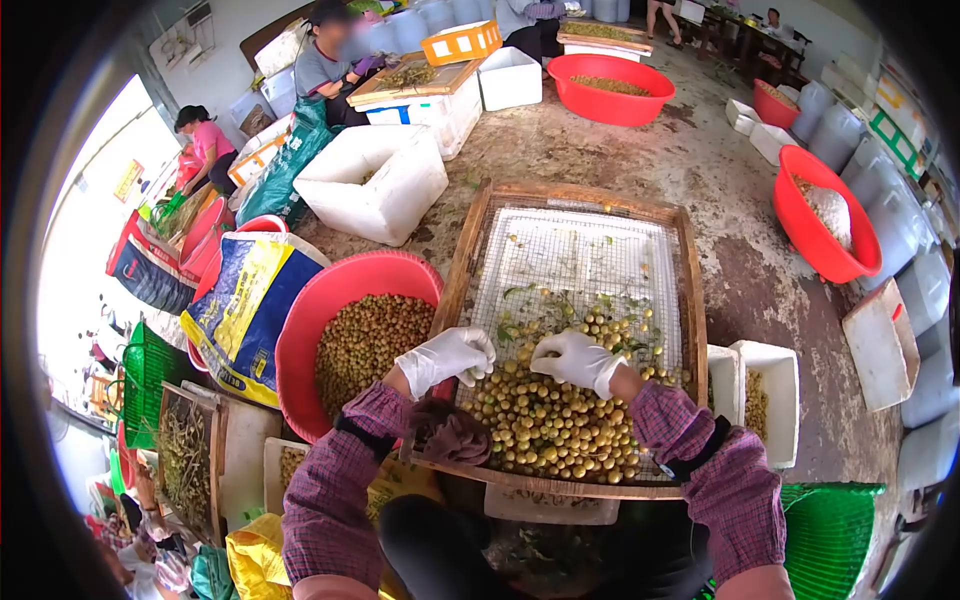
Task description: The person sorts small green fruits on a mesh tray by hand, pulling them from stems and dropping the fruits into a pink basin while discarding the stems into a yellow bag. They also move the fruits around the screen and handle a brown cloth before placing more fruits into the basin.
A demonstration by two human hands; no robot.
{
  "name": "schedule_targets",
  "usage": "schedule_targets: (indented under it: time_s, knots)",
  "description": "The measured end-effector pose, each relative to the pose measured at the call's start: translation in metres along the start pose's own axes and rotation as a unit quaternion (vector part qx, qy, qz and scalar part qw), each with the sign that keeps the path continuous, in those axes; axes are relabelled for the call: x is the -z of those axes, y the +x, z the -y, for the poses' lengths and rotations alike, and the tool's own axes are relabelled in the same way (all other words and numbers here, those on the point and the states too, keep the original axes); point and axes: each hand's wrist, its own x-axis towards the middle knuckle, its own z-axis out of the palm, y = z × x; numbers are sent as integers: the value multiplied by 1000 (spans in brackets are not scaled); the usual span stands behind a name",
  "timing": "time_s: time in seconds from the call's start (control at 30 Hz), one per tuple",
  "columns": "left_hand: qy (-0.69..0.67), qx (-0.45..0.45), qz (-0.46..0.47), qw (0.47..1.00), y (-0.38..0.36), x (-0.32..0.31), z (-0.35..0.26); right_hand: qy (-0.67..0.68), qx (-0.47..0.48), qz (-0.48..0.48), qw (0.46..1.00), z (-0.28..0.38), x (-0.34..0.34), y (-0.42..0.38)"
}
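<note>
A wood-framed wire mesh screen [590, 225] lies in front of me. Small round yellow-brown fruits [560, 430] are heaped over its near half, mixed with bits of green leaf and stem. My left hand [445, 360], in a white glove, is over the screen's left edge with its fingers curled together. My right hand [578, 362], gloved too, hovers at the far side of the fruit heap, fingertips bent down and closed. What either hand pinches, if anything, is too small to make out. A dark crumpled cloth [450, 432] rests on the near left corner of the frame.
Left of the screen stands a red basin [290, 350] of similar fruits. White foam boxes [785, 400] with fruits stand to the right, above a green basket [830, 540]. Another foam box [375, 185] sits ahead left. Co-workers sit farther back among red tubs [610, 90].
</note>
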Motion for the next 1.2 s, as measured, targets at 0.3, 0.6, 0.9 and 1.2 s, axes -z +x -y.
schedule_targets:
  time_s: [0.3,0.6,0.9,1.2]
  knots:
    - [315,-211,-68,923,-22,-27,29,-352,25,115,929,34,-28,25]
    - [-214,-48,-47,975,-34,-24,6,540,-88,48,836,-24,5,9]
    - [-62,-265,-9,962,-33,-62,-66,782,-32,40,621,-4,-32,-1]
    - [196,-200,-93,955,-21,-43,-9,771,-34,26,635,5,-8,-50]
